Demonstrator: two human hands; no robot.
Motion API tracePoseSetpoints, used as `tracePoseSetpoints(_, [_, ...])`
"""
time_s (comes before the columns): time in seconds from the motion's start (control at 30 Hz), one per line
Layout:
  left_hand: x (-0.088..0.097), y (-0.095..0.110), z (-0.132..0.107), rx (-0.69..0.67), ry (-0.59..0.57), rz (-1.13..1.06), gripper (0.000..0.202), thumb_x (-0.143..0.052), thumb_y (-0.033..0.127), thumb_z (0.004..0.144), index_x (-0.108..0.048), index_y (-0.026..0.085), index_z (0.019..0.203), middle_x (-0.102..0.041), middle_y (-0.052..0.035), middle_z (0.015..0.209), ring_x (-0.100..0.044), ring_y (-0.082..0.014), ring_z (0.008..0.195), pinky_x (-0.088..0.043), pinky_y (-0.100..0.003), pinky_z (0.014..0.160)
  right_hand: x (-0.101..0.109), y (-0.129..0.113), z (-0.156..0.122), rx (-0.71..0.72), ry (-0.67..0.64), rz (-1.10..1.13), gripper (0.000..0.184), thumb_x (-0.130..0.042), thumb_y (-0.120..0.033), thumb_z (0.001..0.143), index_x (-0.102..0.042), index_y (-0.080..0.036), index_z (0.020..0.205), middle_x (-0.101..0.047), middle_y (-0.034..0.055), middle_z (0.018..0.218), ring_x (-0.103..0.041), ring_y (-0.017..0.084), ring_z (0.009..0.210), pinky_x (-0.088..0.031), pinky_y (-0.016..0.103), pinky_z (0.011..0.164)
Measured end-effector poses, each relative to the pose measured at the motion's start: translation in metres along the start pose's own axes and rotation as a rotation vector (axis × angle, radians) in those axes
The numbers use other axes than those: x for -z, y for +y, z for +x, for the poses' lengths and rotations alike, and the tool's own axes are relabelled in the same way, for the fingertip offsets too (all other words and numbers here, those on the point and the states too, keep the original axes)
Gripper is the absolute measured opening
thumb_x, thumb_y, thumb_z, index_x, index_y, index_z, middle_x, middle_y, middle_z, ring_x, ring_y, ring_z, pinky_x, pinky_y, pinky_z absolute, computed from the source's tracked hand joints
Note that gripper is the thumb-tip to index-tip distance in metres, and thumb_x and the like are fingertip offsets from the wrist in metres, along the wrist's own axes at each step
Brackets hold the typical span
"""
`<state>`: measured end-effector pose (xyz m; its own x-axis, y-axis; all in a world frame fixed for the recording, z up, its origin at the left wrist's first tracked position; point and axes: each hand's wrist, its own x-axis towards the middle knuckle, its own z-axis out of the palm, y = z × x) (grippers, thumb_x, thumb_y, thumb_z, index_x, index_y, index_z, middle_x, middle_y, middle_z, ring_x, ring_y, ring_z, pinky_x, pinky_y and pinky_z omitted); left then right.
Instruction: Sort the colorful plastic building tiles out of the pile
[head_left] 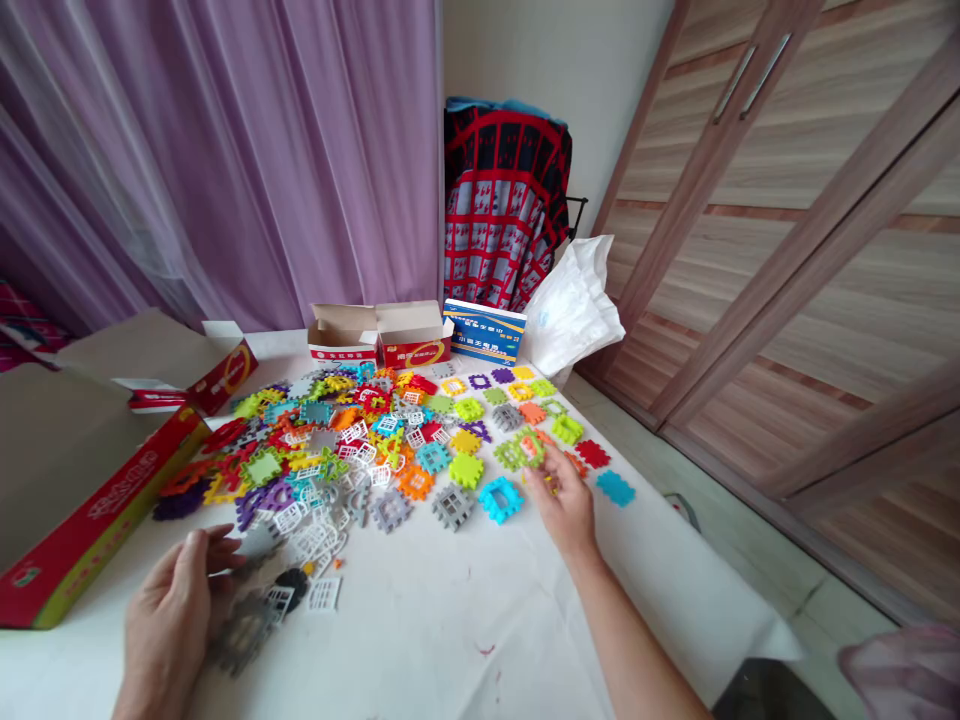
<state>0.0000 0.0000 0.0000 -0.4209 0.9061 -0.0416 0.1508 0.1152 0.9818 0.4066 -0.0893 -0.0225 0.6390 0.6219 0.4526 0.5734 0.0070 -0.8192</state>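
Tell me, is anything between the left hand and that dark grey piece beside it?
Nothing visible: the dark grey piece lies right beside the left hand; blur hides whether they touch. The black round piece is on its far side.

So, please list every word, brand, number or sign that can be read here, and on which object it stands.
No text is sharp enough to quote with certainty.
Large red box at left: white lettering, too blurred.
Red box behind it: white characters and a yellow mark, too blurred.
Left small box and right small box: white characters, too small.
Blue box: rows of white characters, too blurred.
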Motion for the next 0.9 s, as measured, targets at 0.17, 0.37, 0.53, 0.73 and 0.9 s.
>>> tracePoseSetpoints(0.17, [0.001,-0.001,0.002,-0.028,-0.023,-0.016,0.041,-0.057,0.063,0.079,-0.071,0.025,0.087,-0.069,-0.0068,0.081,-0.065,-0.0215,0.070,-0.051,-0.028,0.047,0.002,-0.006,-0.019,0.014,0.054,-0.093,0.058,-0.063,-0.055,0.075,-0.066,-0.016,0.118,-0.072,0.0055,0.080,-0.064,0.019,0.069,-0.052,0.031,0.068])
tracePoseSetpoints(0.37, [0.002,-0.001,0.001,-0.039,-0.031,-0.030,0.040,-0.055,0.061,0.082,-0.070,0.025,0.088,-0.068,-0.0067,0.080,-0.064,-0.0202,0.067,-0.052,-0.029,0.048,0.021,0.017,-0.020,-0.251,0.112,0.003,0.070,-0.060,-0.063,0.072,-0.064,-0.011,0.119,-0.072,0.0068,0.074,-0.066,0.022,0.070,-0.051,0.033,0.068])
tracePoseSetpoints(0.53, [0.003,-0.002,0.003,-0.057,-0.033,-0.031,0.041,-0.055,0.060,0.081,-0.070,0.023,0.089,-0.069,-0.0079,0.082,-0.065,-0.0214,0.069,-0.052,-0.029,0.047,0.021,0.022,-0.020,-0.280,0.087,-0.077,0.072,-0.060,-0.062,0.069,-0.063,-0.013,0.122,-0.072,0.0041,0.070,-0.066,0.023,0.068,-0.050,0.034,0.070])
tracePoseSetpoints(0.73, [0.001,-0.002,0.002,-0.051,-0.047,-0.030,0.042,-0.056,0.059,0.081,-0.070,0.021,0.092,-0.071,-0.0085,0.083,-0.067,-0.0232,0.073,-0.052,-0.029,0.048,0.019,0.016,-0.021,-0.288,0.023,-0.193,0.069,-0.058,-0.060,0.069,-0.063,-0.016,0.122,-0.073,0.0028,0.071,-0.066,0.023,0.070,-0.049,0.035,0.072])
tracePoseSetpoints(0.9, [0.001,0.004,-0.003,-0.063,-0.043,0.001,0.041,-0.055,0.059,0.081,-0.070,0.022,0.090,-0.071,-0.0080,0.080,-0.069,-0.0248,0.073,-0.053,-0.031,0.049,0.020,0.016,-0.022,-0.249,-0.020,-0.264,0.065,-0.059,-0.058,0.072,-0.064,-0.019,0.123,-0.074,0.0021,0.072,-0.068,0.024,0.073,-0.049,0.034,0.069])
